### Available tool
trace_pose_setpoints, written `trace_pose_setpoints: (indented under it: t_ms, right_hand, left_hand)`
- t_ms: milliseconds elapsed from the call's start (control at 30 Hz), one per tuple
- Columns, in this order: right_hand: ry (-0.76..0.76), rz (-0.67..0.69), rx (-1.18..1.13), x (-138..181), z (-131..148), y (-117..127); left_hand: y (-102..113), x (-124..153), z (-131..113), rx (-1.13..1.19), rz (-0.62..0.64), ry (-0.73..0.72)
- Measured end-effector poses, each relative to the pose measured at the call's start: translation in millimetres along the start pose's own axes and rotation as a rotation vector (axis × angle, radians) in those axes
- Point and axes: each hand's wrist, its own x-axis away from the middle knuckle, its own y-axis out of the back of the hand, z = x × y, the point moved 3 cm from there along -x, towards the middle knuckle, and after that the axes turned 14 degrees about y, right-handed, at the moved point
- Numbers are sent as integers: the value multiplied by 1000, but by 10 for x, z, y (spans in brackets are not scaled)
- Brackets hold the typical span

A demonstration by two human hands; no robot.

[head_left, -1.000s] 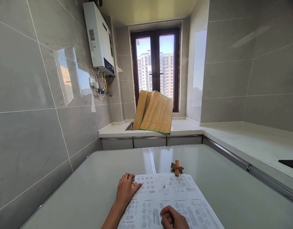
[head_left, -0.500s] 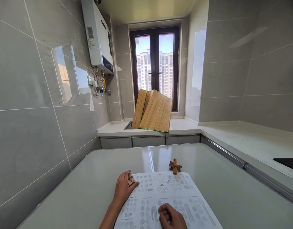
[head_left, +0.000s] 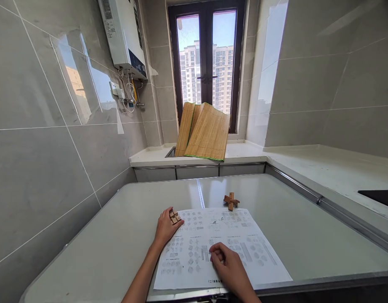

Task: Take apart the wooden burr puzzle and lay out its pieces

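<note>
At the far left corner of a printed sheet, my left hand (head_left: 165, 229) is closed around a small wooden block puzzle (head_left: 174, 217), whose light and dark pieces show between thumb and fingers. The sheet (head_left: 206, 271) lies flat on the table and carries rows of small grey drawings. My right hand (head_left: 227, 265) rests over its right-centre part with the fingers curled in, and nothing shows in them. Just past the sheet's far edge stands a cross-shaped wooden puzzle (head_left: 231, 201), apart from both hands.
The pale table (head_left: 96, 248) meets a low counter (head_left: 244, 149) at the back. A folded bamboo mat (head_left: 208, 134) leans there before the window (head_left: 206, 63), over a sink edge. A white water heater (head_left: 123, 40) hangs on the left wall. Another counter (head_left: 339, 168) runs along the right.
The view has tipped downward, so the table's near edge and the whole sheet now show. Both hands keep nearly the same places on the sheet, and the left still holds the block puzzle.
</note>
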Motion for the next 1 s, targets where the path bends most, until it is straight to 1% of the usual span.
trace_pose_setpoints:
  t_ms: [133, 167, 200, 233, 267, 433, 500, 567, 633, 767, 867, 1000]
  right_hand:
    - [-60, 84, -126, -94, -51, 75]
    - [-51, 79, -122, -148, -67, 114]
    - [-1, 46, -74, -217, -76, 168]
    - [81, -8, -2, -298, -80, 231]
    - [110, -69, 38, -382, -103, 296]
    - [169, -360, 197, -818, -315, 615]
    - [190, -451, 244, -962, -420, 710]
    - [205, -509, 283, -1079, -524, 762]
    - [223, -525, 324, -1170, -617, 761]
    - [242, -526, 433, -1276, -760, 665]
    - [228, -512, 492, -1314, -839, 596]
    - [193, -493, 516, -1333, -916, 582]
  left_hand:
    - [-8, -3, 5, 19, 15, 7]
    - [-11, -3, 10, 23, 19, 12]
    - [-13, -3, 16, 26, 22, 17]
    - [-16, -3, 23, 29, 25, 24]
    - [-18, -2, 30, 31, 27, 30]
    - [-27, -1, 53, 42, 25, 44]
    - [-30, -2, 56, 45, 18, 44]
    - [-31, -4, 55, 48, 11, 39]
    - [-32, -6, 53, 50, 5, 32]
    - [-34, -11, 55, 49, -5, 29]
    - [-40, -15, 62, 45, -8, 28]
    - [-50, -24, 77, 45, -17, 27]
